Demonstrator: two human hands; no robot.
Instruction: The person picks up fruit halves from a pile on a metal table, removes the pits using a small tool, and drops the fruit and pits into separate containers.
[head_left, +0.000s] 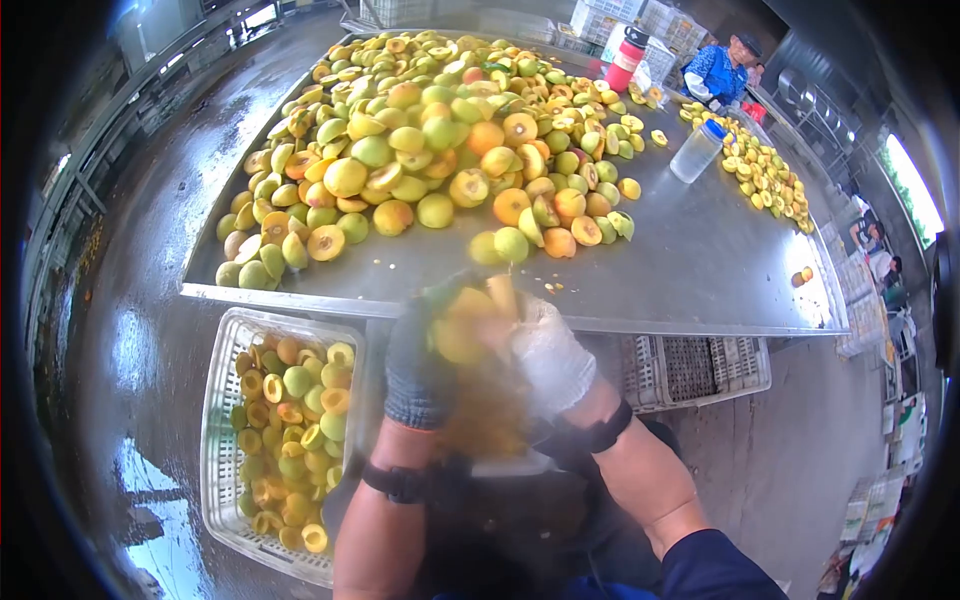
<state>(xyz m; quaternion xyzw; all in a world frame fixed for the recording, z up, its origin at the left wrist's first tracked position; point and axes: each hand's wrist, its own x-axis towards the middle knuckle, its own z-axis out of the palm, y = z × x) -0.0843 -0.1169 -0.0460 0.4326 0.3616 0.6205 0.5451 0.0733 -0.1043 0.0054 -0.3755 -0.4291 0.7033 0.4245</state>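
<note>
My left hand [413, 360], in a dark grey glove, is closed around a yellow peach [460, 332] just in front of the table's near edge. My right hand [552, 358], in a white glove, is closed against the same peach. From its grip sticks up a tan, handle-like piece [502, 295], too blurred to name surely. Beyond both hands lies a big pile of green-yellow peaches [400, 160], many of them halved with the hollow showing. Blur and smears hide the fingertips and what lies just below the hands.
The metal table [660, 270] carries a red bottle [627, 60] and a blue-lidded clear jar [697, 152]. A crate [215, 440] of halved peaches stands lower left; another crate [690, 372] sits under the table. A person in blue [715, 75] works at the far right beside more halves [765, 170].
</note>
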